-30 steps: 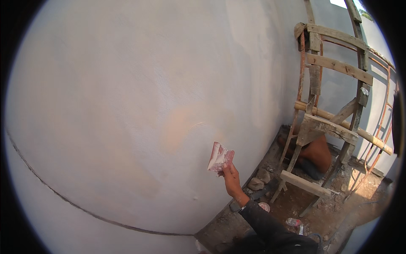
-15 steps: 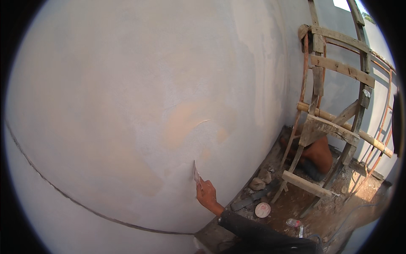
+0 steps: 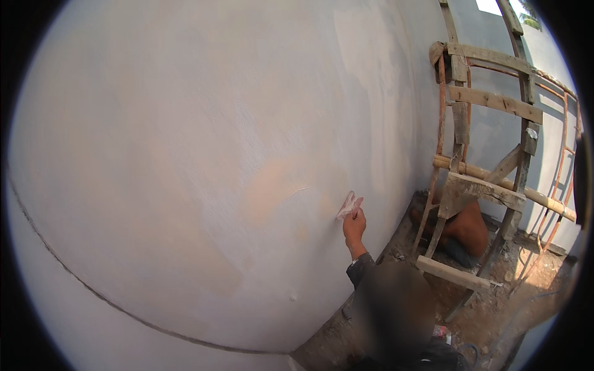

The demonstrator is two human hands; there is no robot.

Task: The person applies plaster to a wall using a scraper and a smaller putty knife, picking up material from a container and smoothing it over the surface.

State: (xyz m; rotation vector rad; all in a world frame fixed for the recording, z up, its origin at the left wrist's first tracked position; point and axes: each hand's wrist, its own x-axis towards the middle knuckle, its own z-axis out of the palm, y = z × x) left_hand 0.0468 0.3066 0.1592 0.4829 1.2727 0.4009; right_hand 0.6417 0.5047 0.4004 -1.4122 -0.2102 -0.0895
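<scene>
My right hand is closed around a putty knife smeared with pale filler. It is held at or very near the grey wall; I cannot tell whether the blade touches. Left of the hand, a thin curved ridge of filler crosses a peach-toned patch. Fresh streaks run over the wall around it. A small pale lump sticks to the wall lower down. Most of my dark-sleeved right arm is hidden by a blurred dark patch. My left hand is out of view.
On the right stands a rough wooden ladder, with a bamboo pole across it and an orange metal frame beyond. A person crouches behind it, partly hidden. A small bottle lies on the dirt floor.
My right hand has moved right and upward with the putty knife, past the curved ridge. The blade now shows its flat face instead of its edge. A round pale container has become hidden.
</scene>
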